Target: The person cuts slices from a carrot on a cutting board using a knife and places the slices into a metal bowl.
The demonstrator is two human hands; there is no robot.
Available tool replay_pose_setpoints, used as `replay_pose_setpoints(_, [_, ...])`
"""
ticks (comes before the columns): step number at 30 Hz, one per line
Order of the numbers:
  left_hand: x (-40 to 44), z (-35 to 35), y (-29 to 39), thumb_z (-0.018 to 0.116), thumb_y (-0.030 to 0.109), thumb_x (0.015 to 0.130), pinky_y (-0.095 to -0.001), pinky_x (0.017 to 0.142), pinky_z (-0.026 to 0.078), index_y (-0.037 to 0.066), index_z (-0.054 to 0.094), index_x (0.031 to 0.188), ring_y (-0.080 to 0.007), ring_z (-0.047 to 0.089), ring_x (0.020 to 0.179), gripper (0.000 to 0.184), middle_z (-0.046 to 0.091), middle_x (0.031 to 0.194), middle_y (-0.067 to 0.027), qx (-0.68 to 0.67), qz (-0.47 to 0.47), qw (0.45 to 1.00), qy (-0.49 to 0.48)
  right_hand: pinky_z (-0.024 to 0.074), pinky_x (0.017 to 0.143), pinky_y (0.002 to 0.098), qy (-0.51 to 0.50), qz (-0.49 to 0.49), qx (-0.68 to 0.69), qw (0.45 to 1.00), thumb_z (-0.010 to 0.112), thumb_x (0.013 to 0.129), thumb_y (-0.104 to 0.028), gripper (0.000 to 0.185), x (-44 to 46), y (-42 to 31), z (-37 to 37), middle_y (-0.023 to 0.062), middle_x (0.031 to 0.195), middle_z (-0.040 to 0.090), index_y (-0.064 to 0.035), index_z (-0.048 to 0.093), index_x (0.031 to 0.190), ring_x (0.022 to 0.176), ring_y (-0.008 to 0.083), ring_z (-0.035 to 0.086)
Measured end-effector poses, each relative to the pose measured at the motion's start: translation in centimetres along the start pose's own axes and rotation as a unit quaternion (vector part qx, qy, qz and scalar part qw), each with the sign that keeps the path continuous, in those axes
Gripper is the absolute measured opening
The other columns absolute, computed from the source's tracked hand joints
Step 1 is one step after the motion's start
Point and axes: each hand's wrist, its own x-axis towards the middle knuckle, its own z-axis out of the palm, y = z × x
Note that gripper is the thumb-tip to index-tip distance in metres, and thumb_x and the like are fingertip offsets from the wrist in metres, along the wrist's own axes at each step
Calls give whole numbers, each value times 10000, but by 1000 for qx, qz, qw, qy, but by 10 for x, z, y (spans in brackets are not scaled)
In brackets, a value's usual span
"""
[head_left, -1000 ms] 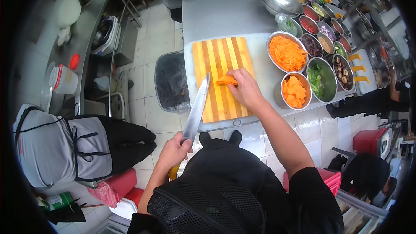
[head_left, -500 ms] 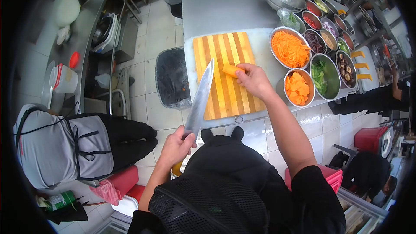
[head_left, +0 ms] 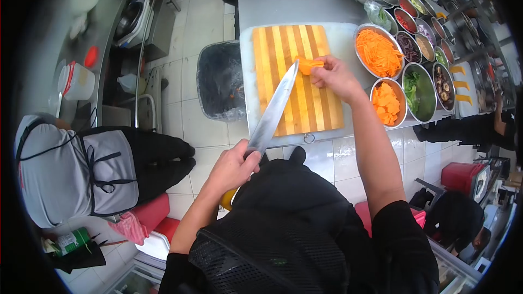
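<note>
The left hand point(head_left: 235, 167) is closed around the knife point(head_left: 277, 108), and its blade reaches over the striped cutting board point(head_left: 313, 114). The right hand point(head_left: 339, 79) pinches an orange vegetable piece point(head_left: 308, 66) between thumb and fingers, over the board. The knife tip is just beside this piece; I cannot tell if they touch. Nearby, 2 metal bowls point(head_left: 402, 100) hold orange shreds point(head_left: 377, 51) and orange slices point(head_left: 385, 103).

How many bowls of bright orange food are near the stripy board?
2. The bigger bowl, with orange strips, is right of the stripy board. The smaller bowl, with orange slices, is just below it in the picture. Neither is hidden.
</note>
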Motion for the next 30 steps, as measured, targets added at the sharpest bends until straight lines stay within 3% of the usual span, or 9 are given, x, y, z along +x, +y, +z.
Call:
replay_pose_setpoints(5, [4,-3,10,508,287,1022,-375,652,562,-21,587,1065,-216,686,598,321,748,810,-119,-4,-8,1000,-18,564,734,271,16,14,-85,996,723,955,-246,440,-8,-16,0,78,946,726,53,691,1277,762,123,667])
replay_pose_setpoints(12, [11,-6,11,495,278,1021,-391,660,560,-25,583,1094,-221,679,592,324,746,812,-122,2,-4,1000,-15,555,742,273,61,-15,-41,997,724,943,-197,459,-15,-12,6,67,972,691,46,653,1326,788,118,653])
replay_pose_setpoints(15, [9,-6,16,504,201,1023,-320,629,539,-41,608,1157,-146,627,580,296,714,811,-100,-11,-15,1000,-19,546,755,269,64,-16,-48,997,701,966,-188,450,-19,-19,11,64,1009,693,21,638,1359,797,112,653])
replay_pose_setpoints(18, [8,-4,17,505,199,1024,-320,627,539,-43,610,1155,-144,624,578,294,713,809,-99,-11,-20,1000,-18,548,746,268,72,-22,-46,996,709,967,-170,423,-15,-12,10,58,995,702,13,647,1344,799,111,657])
replay_pose_setpoints(21, [8,-4,17,491,278,1022,-380,654,558,-32,590,1110,-206,674,592,338,743,811,-123,-3,-13,1000,-16,556,727,258,71,-49,-48,995,740,936,-175,433,-12,-2,9,72,1005,712,19,655,1314,808,107,663])
replay_pose_setpoints(24, [6,-8,23,490,272,1020,-375,646,556,-38,595,1116,-201,669,591,341,735,802,-120,2,-22,1000,-23,567,750,256,94,-54,-150,983,740,929,-108,397,-22,-3,14,97,1014,731,7,662,1301,817,104,675])
replay_pose_setpoints(27, [4,-10,31,487,269,1017,-370,646,556,-45,599,1130,-199,665,590,352,727,797,-117,4,-41,999,-28,569,757,251,101,-135,-51,984,731,906,-22,356,-24,17,23,91,1051,710,-9,685,1259,825,106,674])
replay_pose_setpoints(30, [3,-9,35,480,268,1017,-366,647,556,-46,602,1144,-195,663,591,360,725,799,-116,14,-54,998,-31,573,761,249,112,-181,-95,972,735,880,28,337,-24,26,22,78,1107,668,-19,707,1214,836,115,669])
